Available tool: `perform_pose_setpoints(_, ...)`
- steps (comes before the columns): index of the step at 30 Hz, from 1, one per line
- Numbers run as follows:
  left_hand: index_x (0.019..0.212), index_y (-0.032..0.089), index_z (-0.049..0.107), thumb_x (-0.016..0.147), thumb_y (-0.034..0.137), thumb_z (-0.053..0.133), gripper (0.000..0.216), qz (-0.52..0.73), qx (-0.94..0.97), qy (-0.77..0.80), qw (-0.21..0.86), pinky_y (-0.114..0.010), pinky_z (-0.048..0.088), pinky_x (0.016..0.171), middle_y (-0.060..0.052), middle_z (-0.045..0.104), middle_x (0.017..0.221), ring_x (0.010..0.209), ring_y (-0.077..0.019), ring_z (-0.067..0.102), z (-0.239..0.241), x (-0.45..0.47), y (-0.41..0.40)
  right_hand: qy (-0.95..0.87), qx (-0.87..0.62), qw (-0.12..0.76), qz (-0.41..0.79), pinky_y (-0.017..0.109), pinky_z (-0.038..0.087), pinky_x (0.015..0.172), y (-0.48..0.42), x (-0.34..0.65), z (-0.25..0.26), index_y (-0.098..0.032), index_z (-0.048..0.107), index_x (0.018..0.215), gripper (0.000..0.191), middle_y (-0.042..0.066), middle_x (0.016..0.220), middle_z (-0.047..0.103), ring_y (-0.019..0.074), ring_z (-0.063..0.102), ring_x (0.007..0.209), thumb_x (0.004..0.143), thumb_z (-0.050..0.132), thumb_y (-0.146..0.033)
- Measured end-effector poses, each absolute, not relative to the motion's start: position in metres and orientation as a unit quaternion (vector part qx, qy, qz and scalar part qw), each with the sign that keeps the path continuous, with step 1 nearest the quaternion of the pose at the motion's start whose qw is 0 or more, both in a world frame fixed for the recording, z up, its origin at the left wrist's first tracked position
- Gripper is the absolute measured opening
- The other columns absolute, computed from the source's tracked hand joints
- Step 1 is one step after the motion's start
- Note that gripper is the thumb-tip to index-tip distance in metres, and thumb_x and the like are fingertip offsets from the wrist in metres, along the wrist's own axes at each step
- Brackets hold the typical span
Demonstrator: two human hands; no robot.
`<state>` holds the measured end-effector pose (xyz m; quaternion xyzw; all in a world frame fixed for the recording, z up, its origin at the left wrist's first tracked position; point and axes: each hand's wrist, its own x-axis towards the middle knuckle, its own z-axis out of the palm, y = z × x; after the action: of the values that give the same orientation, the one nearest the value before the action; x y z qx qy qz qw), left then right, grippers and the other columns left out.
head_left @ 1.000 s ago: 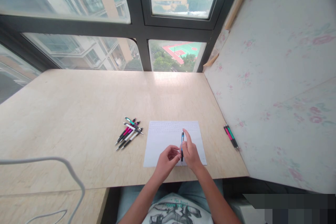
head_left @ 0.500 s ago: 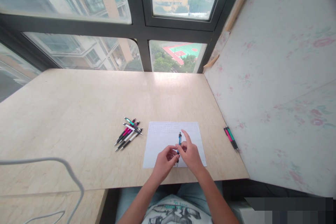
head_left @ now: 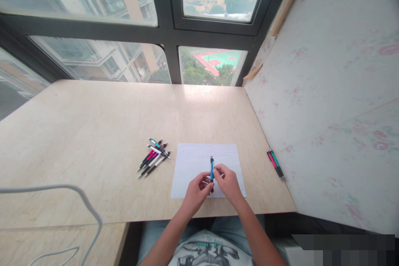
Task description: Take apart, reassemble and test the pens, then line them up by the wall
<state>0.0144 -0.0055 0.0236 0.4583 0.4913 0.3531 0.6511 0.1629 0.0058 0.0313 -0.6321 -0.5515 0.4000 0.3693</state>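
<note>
A blue pen (head_left: 211, 167) stands nearly upright over a white sheet of paper (head_left: 195, 161) with faint lines of writing along its top. My left hand (head_left: 197, 191) pinches the pen's lower part from the left. My right hand (head_left: 228, 181) grips the same pen from the right, fingers curled round its barrel. Both hands hover just above the sheet's near half.
A loose pile of several pens (head_left: 153, 157) lies left of the sheet. Two more pens (head_left: 274, 163) lie by the flowered wall panel (head_left: 327, 91) on the right. A white wire frame (head_left: 62, 216) sits at the near left. Windows (head_left: 124, 29) run behind the table (head_left: 93, 124).
The pen has shifted slightly left and stands straighter. My right forefinger, stretched out before, has curled in onto the pen. Both hands stay over the sheet.
</note>
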Motion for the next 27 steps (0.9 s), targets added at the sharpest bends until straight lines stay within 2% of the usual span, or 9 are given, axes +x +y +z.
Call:
perform_pose_setpoints(7,0.098,0.017,0.063,0.077,0.039,0.066,0.030,0.348,0.451,0.483,0.665,-0.026,0.050,0.053,-0.003,0.066,0.071,0.061,-0.0173,0.065,0.020,0.015,-0.007,-0.593,-0.620,0.337,0.388,0.023,0.039,0.053,0.007,0.164,0.031,-0.020,0.060,0.070,0.017,-0.002,0.059,0.060,0.0130,0.053,0.052,0.083,0.053,-0.027)
perform_pose_setpoints(13,0.095,0.016,0.061,0.076,0.040,0.068,0.031,0.364,0.416,0.496,0.669,-0.026,0.049,0.052,-0.003,0.065,0.073,0.064,-0.0181,0.067,0.023,0.013,-0.004,-0.579,-0.604,0.354,0.417,0.024,0.043,0.057,0.007,0.166,0.030,-0.020,0.062,0.076,0.020,0.000,0.067,0.066,0.0150,0.059,0.059,0.087,0.051,-0.032)
perform_pose_setpoints(21,0.093,0.016,0.057,0.075,0.043,0.069,0.034,0.387,0.355,0.522,0.672,-0.025,0.048,0.054,-0.004,0.068,0.077,0.067,-0.0186,0.068,0.023,0.008,0.001,-0.548,-0.668,0.370,0.341,0.029,0.044,0.063,0.009,0.186,0.002,-0.021,0.062,0.074,0.025,0.002,0.064,0.065,0.0185,0.060,0.060,0.087,0.051,-0.038)
perform_pose_setpoints(27,0.092,0.016,0.057,0.072,0.044,0.071,0.037,0.389,0.335,0.520,0.683,-0.024,0.048,0.054,-0.005,0.069,0.078,0.068,-0.0183,0.068,0.022,0.013,0.001,-0.559,-0.644,0.381,0.357,0.028,0.045,0.063,0.011,0.186,0.014,-0.020,0.063,0.076,0.023,0.003,0.067,0.067,0.0183,0.062,0.064,0.088,0.051,-0.036)
